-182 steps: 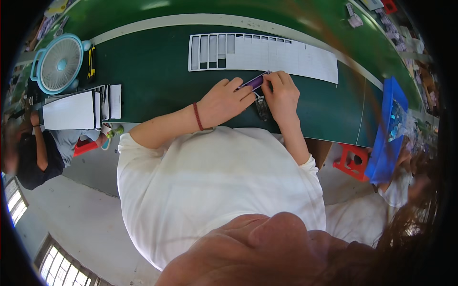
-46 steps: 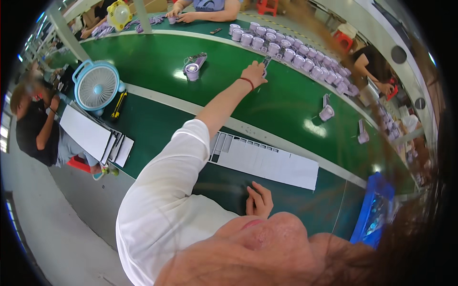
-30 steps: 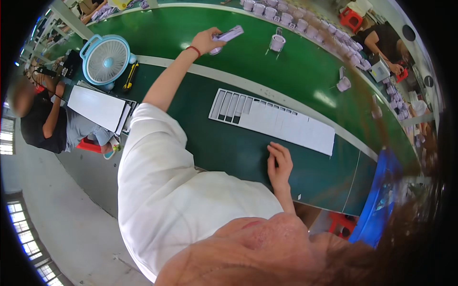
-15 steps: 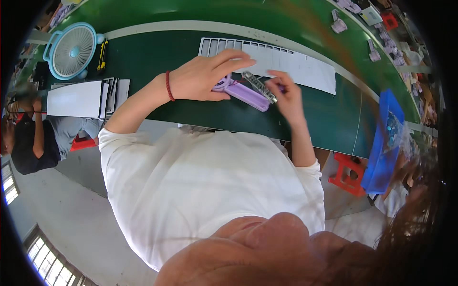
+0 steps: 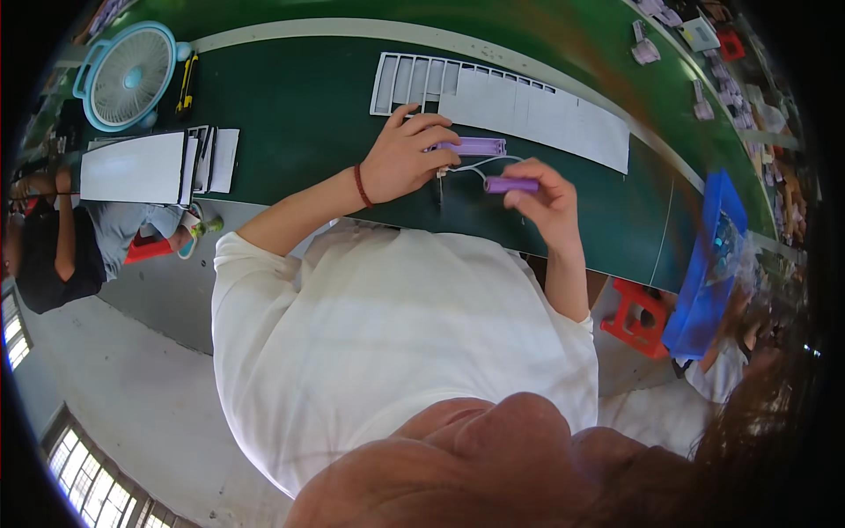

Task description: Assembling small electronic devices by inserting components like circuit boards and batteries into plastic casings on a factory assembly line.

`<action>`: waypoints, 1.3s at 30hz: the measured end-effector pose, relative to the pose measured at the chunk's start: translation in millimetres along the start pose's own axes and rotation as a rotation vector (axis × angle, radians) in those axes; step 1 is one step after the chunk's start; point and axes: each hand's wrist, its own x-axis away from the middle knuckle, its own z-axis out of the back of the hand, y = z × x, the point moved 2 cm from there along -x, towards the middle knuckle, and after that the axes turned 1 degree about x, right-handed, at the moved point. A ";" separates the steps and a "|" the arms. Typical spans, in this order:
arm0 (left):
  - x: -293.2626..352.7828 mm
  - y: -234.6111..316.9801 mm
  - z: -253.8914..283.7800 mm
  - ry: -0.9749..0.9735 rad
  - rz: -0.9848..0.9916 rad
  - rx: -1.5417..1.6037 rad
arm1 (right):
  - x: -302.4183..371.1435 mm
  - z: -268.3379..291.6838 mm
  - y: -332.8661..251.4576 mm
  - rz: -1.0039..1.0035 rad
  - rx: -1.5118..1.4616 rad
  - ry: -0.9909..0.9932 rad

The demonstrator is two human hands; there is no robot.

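My left hand (image 5: 407, 157) is closed on a light purple plastic housing (image 5: 482, 147), a long open shell lying on the green bench, with part of it hidden under the fingers. Below those fingers a thin circuit board (image 5: 442, 187) shows nearly edge-on. A purple cylindrical battery (image 5: 512, 185) sits between the thumb and fingers of my right hand (image 5: 550, 201), just to the right of the housing. Pale wires (image 5: 480, 162) run from near my left fingertips toward the battery.
Beyond my hands lies a white compartment tray (image 5: 383, 88), partly covered by a white sheet (image 5: 537, 114). To the left are a blue fan (image 5: 132, 79), a yellow-black cutter (image 5: 187, 86) and stacked white boards (image 5: 132, 172). A blue bin (image 5: 700, 273) and red stool (image 5: 635, 321) stand right.
The housing has turned from slanting to nearly level and moved farther from me. The circuit board now hangs near my left fingers. In my right hand the battery now shows plainly.
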 end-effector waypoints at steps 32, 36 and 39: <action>-13.6 7.2 3.4 -0.180 -0.120 -0.104 | -41.9 -1.4 6.2 0.528 1.194 -0.012; -23.4 5.1 24.8 -0.249 -0.129 0.054 | -49.4 1.2 -3.9 0.508 1.117 -0.056; -23.8 -27.5 38.9 -0.154 -0.087 0.410 | -76.3 4.5 -5.1 0.472 0.974 0.010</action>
